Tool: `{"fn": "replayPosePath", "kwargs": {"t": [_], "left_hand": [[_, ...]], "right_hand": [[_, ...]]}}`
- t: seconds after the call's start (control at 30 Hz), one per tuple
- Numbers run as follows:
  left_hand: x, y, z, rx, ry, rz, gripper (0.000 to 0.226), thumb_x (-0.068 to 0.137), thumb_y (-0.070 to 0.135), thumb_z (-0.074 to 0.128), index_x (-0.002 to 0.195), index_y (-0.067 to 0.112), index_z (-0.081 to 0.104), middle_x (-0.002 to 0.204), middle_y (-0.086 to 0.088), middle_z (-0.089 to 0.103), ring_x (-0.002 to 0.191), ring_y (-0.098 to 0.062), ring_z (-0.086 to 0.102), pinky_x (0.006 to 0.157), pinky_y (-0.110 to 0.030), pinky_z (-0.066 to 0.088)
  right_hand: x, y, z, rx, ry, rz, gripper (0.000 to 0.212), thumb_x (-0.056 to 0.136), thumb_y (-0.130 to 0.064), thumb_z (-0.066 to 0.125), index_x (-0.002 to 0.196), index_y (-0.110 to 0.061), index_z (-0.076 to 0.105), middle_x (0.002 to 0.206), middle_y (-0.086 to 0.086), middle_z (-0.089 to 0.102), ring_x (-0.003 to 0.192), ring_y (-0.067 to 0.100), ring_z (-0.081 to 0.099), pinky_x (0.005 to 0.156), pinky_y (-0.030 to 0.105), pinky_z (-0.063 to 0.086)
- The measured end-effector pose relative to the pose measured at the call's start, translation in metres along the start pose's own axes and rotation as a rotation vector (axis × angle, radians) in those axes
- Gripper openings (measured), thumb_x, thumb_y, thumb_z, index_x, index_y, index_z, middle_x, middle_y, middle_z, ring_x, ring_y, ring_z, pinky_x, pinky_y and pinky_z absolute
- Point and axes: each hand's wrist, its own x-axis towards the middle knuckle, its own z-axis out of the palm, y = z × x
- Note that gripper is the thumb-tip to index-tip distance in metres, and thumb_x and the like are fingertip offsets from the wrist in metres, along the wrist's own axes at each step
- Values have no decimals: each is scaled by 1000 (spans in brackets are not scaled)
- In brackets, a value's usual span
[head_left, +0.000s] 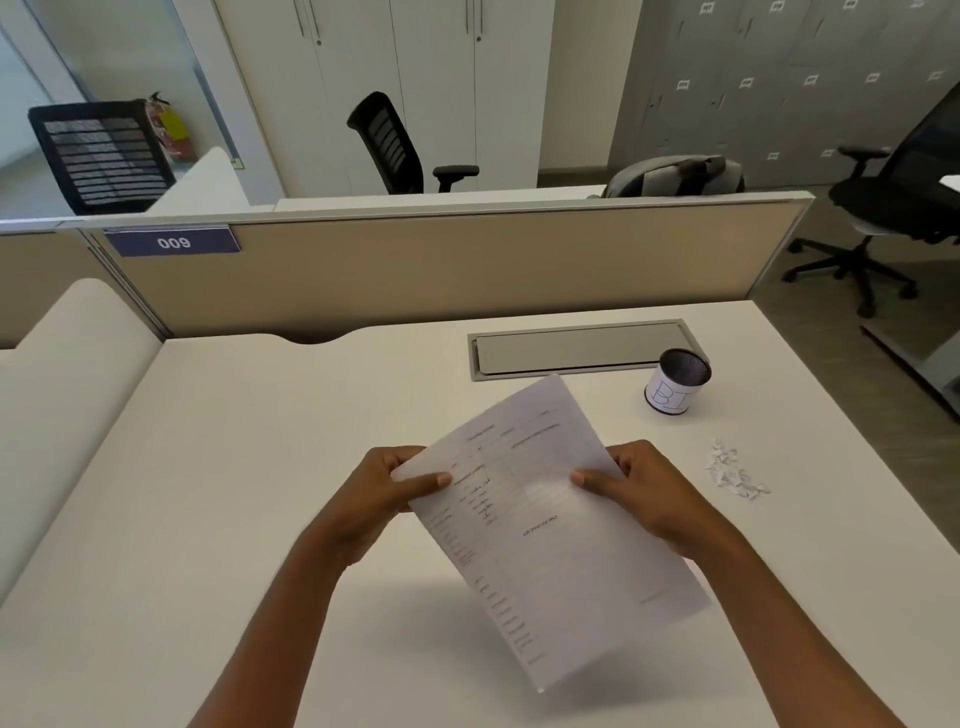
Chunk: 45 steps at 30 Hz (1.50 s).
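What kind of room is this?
Probably an office: it has a beige cubicle divider, a black mesh swivel chair and grey lockers. The left hand and right hand grip a printed white paper form.

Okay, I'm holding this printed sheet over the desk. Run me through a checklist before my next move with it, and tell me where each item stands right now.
1. The left hand pinches the sheet at its left edge, thumb on top: ok.
2. The right hand pinches the opposite edge: ok.
3. The sheet is held above the desk, with its shadow beneath: ok.
4. The sheet is whole, with no tear showing: ok.
5. The mesh cup stands upright, and the scrap pile lies apart from the sheet: ok.
6. What the mesh cup holds inside: cannot tell.
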Motion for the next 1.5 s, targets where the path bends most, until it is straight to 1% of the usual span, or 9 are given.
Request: {"fn": "replayPosePath", "kwargs": {"t": [0.1,0.2,0.43,0.93,1.07,1.17,1.27,1.43,1.5], "left_hand": [[-4,-5,10,-348,94,40,35,97,16,67,124,-4,75,125,-23,77,112,-34,76,90,-37,64],[-3,-5,28,-434,178,71,34,99,18,64,124,-4,75,124,-22,78,111,-33,77,92,-39,65],[6,-12,45,-352,370,93,23,107,13,61,113,2,80,110,-19,83,95,-28,81,80,-36,67],[26,-26,57,-371,380,55,27,111,14,54,119,6,78,116,-15,82,103,-27,78,85,-36,66],[22,-25,57,-404,180,-13,33,108,23,59,134,7,70,129,-13,78,117,-32,76,96,-49,63],[19,-28,58,-308,41,-56,35,104,20,66,136,8,70,133,-12,77,123,-34,74,105,-54,58],[21,-25,63,-279,134,21,25,103,15,68,126,10,77,124,-14,80,115,-33,77,99,-49,62],[23,-33,72,-253,277,99,18,96,23,77,112,18,83,110,-13,83,98,-30,80,83,-44,66],[21,-43,77,-232,311,84,14,99,16,77,111,16,82,107,-11,84,97,-30,80,79,-41,66]], "right_hand": [[-5,18,2,241,64,62,22,90,-28,78,100,-8,80,98,15,81,91,36,79,88,54,62],[-11,29,14,391,85,109,26,91,-23,76,111,-7,78,107,15,80,99,37,78,95,58,59],[-17,55,34,507,141,163,37,86,-28,79,114,-5,76,109,16,80,102,37,77,98,56,58],[-8,70,35,532,186,199,32,86,-23,78,116,-11,76,110,10,81,101,30,78,94,46,60],[-7,65,35,534,193,155,29,90,-22,75,117,-12,76,111,8,81,102,29,78,94,47,60],[-7,56,40,508,263,68,21,94,-17,72,114,-15,76,107,4,82,98,23,79,82,34,64],[-6,54,48,459,314,-8,18,96,-16,71,113,-17,75,104,0,82,96,18,78,77,26,63],[-5,64,68,438,325,-40,24,94,-14,73,118,-20,74,109,0,81,102,17,76,88,36,62],[-4,71,74,431,319,-9,22,93,-15,75,114,-23,75,107,-2,81,101,16,76,88,36,62]]}}
